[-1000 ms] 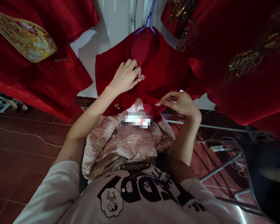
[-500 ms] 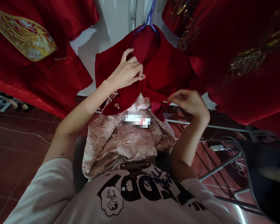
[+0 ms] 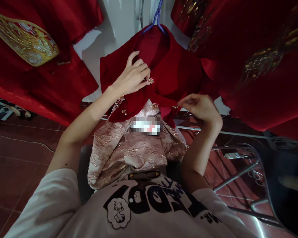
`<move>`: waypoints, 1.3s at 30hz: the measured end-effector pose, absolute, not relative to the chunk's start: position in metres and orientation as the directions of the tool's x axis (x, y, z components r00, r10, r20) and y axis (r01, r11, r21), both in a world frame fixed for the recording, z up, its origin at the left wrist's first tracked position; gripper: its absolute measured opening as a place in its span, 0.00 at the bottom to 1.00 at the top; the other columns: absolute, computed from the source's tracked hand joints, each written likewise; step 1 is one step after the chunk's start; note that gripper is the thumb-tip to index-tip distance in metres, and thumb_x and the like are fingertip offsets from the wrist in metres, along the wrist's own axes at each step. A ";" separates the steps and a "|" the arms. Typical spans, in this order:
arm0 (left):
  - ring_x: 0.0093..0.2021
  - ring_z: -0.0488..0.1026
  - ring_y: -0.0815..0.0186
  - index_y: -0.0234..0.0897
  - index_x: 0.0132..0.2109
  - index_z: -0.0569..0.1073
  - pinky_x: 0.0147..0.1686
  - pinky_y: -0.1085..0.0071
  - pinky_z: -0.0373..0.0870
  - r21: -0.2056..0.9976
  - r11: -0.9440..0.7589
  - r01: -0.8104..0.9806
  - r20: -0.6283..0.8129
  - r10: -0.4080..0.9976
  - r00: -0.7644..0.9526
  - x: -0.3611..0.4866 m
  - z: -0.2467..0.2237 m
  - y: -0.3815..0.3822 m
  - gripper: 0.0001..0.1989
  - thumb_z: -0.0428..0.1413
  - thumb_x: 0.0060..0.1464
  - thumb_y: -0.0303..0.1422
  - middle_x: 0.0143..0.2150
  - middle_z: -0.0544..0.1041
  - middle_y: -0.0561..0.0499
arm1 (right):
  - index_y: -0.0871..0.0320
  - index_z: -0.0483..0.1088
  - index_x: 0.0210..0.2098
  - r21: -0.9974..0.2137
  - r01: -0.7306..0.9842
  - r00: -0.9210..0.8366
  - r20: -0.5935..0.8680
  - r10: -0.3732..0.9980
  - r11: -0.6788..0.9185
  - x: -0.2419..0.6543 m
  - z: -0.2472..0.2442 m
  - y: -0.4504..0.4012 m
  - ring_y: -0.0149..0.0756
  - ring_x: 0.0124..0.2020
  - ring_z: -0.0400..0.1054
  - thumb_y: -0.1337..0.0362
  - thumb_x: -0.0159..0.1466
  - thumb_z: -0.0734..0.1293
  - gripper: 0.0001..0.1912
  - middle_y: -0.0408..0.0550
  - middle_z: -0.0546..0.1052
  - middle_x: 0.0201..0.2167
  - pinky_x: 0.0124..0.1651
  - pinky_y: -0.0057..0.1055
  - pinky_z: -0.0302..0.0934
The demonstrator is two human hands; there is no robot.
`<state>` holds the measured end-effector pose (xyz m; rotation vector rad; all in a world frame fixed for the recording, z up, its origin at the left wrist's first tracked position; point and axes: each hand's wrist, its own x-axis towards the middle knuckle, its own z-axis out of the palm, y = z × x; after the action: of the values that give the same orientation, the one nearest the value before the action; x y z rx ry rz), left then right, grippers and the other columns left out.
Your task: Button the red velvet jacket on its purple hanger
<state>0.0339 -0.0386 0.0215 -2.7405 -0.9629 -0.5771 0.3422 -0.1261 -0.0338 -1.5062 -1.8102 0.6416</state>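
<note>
A short red jacket (image 3: 186, 72) hangs in front of me on a purple hanger (image 3: 157, 19). At its front edge, my left hand (image 3: 135, 74) pinches with thumb and index finger beside a beaded flower ornament (image 3: 151, 80), its other fingers curled above the cloth. My right hand (image 3: 200, 105) pinches the jacket's lower edge by a smaller beaded ornament (image 3: 175, 106). Between the hands, another beaded flower (image 3: 155, 105) shows near the hem. Beaded strands (image 3: 118, 101) and a further flower (image 3: 124, 112) decorate the left side. What lies inside each pinch is partly hidden.
Pink brocade fabric (image 3: 144, 152) covers my lap, with a bright blurred-out rectangle (image 3: 146, 126) on it. Red garments (image 3: 64, 79) with gold embroidery (image 3: 37, 43) hang at both sides. A metal-framed chair (image 3: 245, 175) stands right, and a cable (image 3: 27, 141) crosses the tiled floor at left.
Both hands keep their pinches and have barely moved. The view has shifted slightly, and the flower by my left fingers shows a little more fully.
</note>
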 end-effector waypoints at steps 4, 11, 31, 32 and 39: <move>0.56 0.74 0.49 0.43 0.57 0.77 0.74 0.39 0.41 -0.012 -0.775 0.632 0.383 0.580 0.719 0.033 0.022 -0.037 0.16 0.51 0.68 0.38 0.44 0.80 0.45 | 0.51 0.80 0.31 -0.728 0.659 -0.069 0.191 0.979 0.189 0.339 -0.033 -0.126 0.44 0.37 0.80 0.57 0.58 0.72 0.06 0.48 0.85 0.34 0.45 0.42 0.74; 0.53 0.77 0.51 0.42 0.53 0.77 0.75 0.41 0.38 0.038 -0.762 0.646 0.350 0.616 0.706 0.035 0.026 -0.037 0.14 0.50 0.69 0.39 0.44 0.80 0.45 | 0.52 0.78 0.31 -0.763 0.615 -0.064 0.203 0.977 0.199 0.337 -0.032 -0.129 0.44 0.37 0.80 0.53 0.57 0.72 0.09 0.49 0.85 0.35 0.46 0.42 0.75; 0.78 0.40 0.54 0.55 0.76 0.52 0.76 0.53 0.16 0.304 -0.444 0.843 0.586 0.785 0.202 0.037 0.008 -0.043 0.33 0.42 0.66 0.43 0.74 0.60 0.58 | 0.49 0.54 0.74 -0.841 0.388 -0.144 0.349 0.926 0.377 0.175 -0.005 -0.067 0.47 0.77 0.50 0.35 0.69 0.60 0.42 0.50 0.62 0.73 0.75 0.46 0.54; 0.79 0.35 0.55 0.54 0.76 0.51 0.75 0.52 0.13 0.353 -0.389 0.851 0.599 0.793 0.115 0.037 0.002 -0.041 0.33 0.41 0.66 0.45 0.76 0.57 0.58 | 0.55 0.49 0.76 -0.852 0.397 -0.117 0.321 0.940 0.341 0.158 -0.005 -0.056 0.50 0.79 0.44 0.34 0.69 0.59 0.47 0.55 0.58 0.75 0.77 0.49 0.49; 0.76 0.44 0.63 0.42 0.73 0.49 0.77 0.57 0.37 0.445 -0.340 0.828 0.525 0.848 0.066 -0.027 -0.020 -0.019 0.37 0.46 0.63 0.50 0.77 0.54 0.52 | 0.65 0.53 0.73 -0.759 0.619 0.284 0.456 0.843 0.202 0.171 -0.038 -0.029 0.60 0.78 0.44 0.37 0.73 0.50 0.44 0.69 0.62 0.70 0.76 0.63 0.40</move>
<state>-0.0273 -0.0188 -0.0202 -2.3132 -1.8199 -1.1735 0.1715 -0.0293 -0.0375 -1.5002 -1.4183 0.2679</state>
